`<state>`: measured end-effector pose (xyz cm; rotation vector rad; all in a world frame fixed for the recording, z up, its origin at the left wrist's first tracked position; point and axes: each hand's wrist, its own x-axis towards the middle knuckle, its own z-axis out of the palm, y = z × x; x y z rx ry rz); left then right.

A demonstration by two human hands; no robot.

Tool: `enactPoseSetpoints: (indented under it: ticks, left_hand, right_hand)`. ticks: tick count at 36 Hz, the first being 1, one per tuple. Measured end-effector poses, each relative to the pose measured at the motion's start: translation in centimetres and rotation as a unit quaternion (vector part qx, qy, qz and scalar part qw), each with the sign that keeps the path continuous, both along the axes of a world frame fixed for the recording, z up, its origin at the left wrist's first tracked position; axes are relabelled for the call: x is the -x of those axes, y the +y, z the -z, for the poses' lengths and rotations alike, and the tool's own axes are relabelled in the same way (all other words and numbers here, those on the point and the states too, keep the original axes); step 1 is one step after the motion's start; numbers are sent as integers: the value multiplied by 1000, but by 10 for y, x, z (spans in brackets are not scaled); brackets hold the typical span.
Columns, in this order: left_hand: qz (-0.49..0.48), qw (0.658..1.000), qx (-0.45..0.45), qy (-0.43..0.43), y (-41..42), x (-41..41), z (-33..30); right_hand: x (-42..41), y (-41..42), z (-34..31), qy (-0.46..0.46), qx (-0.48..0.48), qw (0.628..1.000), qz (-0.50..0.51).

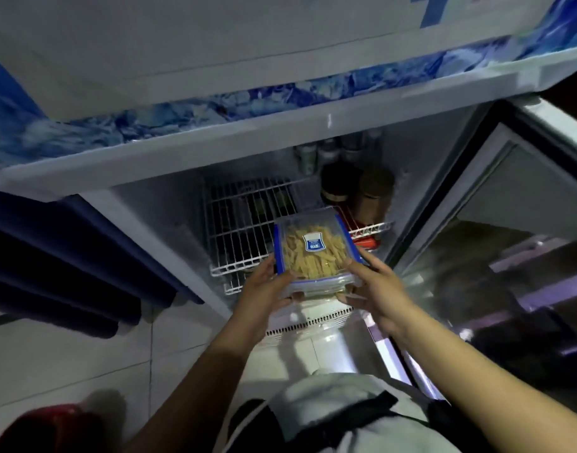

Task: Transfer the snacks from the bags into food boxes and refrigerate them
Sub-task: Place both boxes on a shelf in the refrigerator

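Head view, looking down: the fingers of the left hand (264,286) curl under the near left corner of a clear rectangular plastic food box (316,253), with the thumb lying up along its left side. The right hand (375,289) grips the near right corner the same way, thumb on top by the lid's edge and fingers wrapped beneath. Both hands hold the box between them, tilted slightly with its far end higher.

The box has a see-through lid with a blue seal round its rim and a small blue-and-white label (312,242) in the middle. It is filled with pale yellow stick-shaped snacks (310,256) that show through the lid.

The box is held at the front of the open white refrigerator (313,125), its far end over the front right part of a white wire shelf (244,233). Whether it touches the shelf cannot be told. Behind it to the right, on the same shelf, stand two dark round jars (355,188), and farther back some cans (326,152), blurred and dim. A red item (367,241) shows just right of the box, under the shelf edge.

The glass refrigerator door (509,243) stands open on the right. A blue and white icy pattern runs along the top band of the cabinet. Below is a pale tiled floor (84,348), and on the left a dark blue ribbed object (61,266).
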<state>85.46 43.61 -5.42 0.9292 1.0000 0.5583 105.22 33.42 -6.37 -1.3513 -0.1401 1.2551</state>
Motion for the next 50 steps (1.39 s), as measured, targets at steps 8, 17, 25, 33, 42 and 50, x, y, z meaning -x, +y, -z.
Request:
enactPoseSetpoints:
  ticks: [8, 17, 25, 33, 42, 50]
  left_hand:
    - [-71, 997, 27, 0, 28, -37, 17]
    - [18, 997, -71, 23, 42, -43, 28]
    - [-90, 990, -103, 38, 52, -58, 33]
    - [-20, 963, -244, 113, 40, -71, 53]
    - [37, 950, -257, 176, 61, -77, 59]
    - [127, 867, -311, 369, 68, -76, 56]
  right_hand:
    - [-36, 48, 15, -14, -10, 994, -112]
    - [-44, 66, 21, -141, -17, 975, -169]
    - [-47, 81, 33, -337, 18, 919, -201]
    - [-45, 77, 38, -497, 55, 810, -305]
    - [-50, 95, 34, -541, 117, 754, -355]
    - [-40, 108, 32, -573, 141, 717, -371]
